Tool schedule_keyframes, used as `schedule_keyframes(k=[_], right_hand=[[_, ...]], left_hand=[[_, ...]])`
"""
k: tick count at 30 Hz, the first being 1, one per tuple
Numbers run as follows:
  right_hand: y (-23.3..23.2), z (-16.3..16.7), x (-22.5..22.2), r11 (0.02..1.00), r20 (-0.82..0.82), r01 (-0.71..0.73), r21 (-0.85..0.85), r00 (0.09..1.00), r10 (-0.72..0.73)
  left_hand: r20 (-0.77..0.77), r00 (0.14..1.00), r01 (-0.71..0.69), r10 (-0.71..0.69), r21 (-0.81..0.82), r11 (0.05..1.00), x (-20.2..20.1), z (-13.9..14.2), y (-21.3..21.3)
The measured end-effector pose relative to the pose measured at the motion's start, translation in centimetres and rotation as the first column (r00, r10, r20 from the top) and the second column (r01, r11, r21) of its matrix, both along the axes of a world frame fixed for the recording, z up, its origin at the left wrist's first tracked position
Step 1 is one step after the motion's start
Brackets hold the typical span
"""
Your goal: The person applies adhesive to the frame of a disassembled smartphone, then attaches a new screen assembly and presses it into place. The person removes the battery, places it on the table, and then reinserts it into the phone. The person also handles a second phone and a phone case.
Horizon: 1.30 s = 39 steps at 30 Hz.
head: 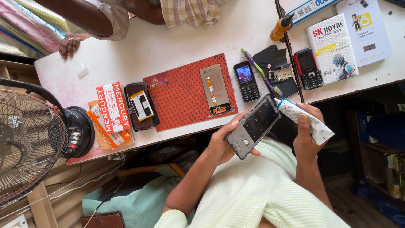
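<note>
Grey rectangular phone frame with dark inner panel (253, 126): judged light, thin, stiff but easily bent; best gripped along side edges. Held tilted above lap, below tabletop (168, 42) edge. Left hand (223, 143) fingers wrapped round lower end. Right hand (307, 131) fingers closed on white glue tube with blue band (304, 120), nozzle touching frame's upper corner. Red work mat (181, 95) on tabletop nearby.

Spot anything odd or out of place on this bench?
Mostly orderly. One oddity: the stack of orange-and-white boxes juts past the table's near edge beside the fan. The left hand holds an open phone frame; the right hand holds a glue tube.
</note>
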State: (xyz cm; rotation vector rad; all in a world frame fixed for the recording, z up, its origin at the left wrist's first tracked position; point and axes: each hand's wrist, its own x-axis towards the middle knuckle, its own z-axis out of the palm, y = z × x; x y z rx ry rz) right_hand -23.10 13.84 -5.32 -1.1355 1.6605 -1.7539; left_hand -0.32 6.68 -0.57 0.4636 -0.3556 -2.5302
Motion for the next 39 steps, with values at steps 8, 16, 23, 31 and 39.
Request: schedule_keyframes(k=[8,16,23,31,39], right_hand=[[0.1,0.1,0.0,1.0,0.002,0.01,0.013,1.0,-0.01],[0.3,0.0,0.0,1.0,0.028,0.012,0.023,1.0,-0.012],[0.8,-1.2,-0.6,1.0,0.029,0.011,0.005,1.0,-0.011],[-1.2,0.2,-1.5,0.976,0.674,0.136,-0.167,0.739,0.012],[-2.5,2.0,1.0,0.982,0.824,0.002,-0.187,0.544,0.156]], left_hand=[[0.008,1.0,-0.011,0.011,-0.002,1.0,0.1,0.2,-0.2],[-0.006,1.0,-0.014,0.014,-0.003,1.0,0.2,0.5,-0.5],[-0.042,0.999,-0.024,0.024,0.0,1.0,0.1,0.5,-0.7],[-0.258,0.966,0.003,-0.001,0.009,1.0,-0.2,1.1,-0.6],[-0.268,0.955,0.07,-0.124,-0.204,0.977,0.3,2.0,0.2]])
